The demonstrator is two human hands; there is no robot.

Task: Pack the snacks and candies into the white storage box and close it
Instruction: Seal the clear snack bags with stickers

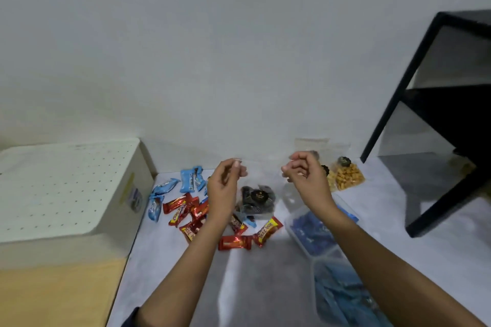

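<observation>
Your left hand and right hand each pinch a top corner of the clear bag of dark chocolates above the scattered candy bars, but the white storage box at the left looks lidded, so packing has barely begun and opening it likely comes next.

Legible print: one brand only.

- Red-and-yellow wrapper on the worktop: the lettering along its length reads "Beng-Beng".
- Second wrapper of the same kind, further left: like lettering, only partly readable.
- Round black label on the clear bag: gold lettering, too small to read.
- Blue wrappers: white print, blurred.
- White storage box: a yellow strip label and a blue-grey sticker on its side wall, neither legible.
</observation>
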